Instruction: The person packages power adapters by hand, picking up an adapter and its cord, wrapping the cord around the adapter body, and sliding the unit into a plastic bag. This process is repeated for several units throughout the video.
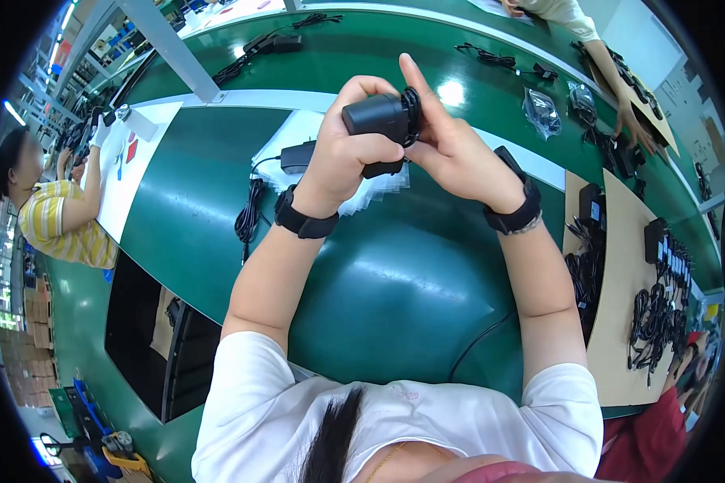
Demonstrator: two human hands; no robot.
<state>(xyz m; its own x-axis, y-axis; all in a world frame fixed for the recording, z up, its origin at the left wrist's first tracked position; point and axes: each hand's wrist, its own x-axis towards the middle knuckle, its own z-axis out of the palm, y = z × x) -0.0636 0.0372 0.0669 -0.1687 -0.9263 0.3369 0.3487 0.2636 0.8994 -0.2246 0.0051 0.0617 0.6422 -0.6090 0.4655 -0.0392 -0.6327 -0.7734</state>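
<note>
Above the green bench, my left hand (342,153) grips a black power adapter (374,117), its fingers and thumb wrapped round the body. The adapter's black cord (412,117) is bundled in a coil at its right end. My right hand (459,157) holds that coil between thumb and fingers, with the index finger stretched upward; its other fingers are partly hidden. Just beyond my left wrist, a second black adapter (296,158) rests on a stack of clear plastic bags (366,193). Its coiled cord (250,211) lies to the left on the bench.
Cardboard sheets (620,322) at the right carry several adapters with cords. Bagged adapters (542,113) lie on the far green belt, where another person's hand (635,129) reaches in. A black bin (149,334) stands lower left. Someone in a yellow striped shirt (68,221) works at the left.
</note>
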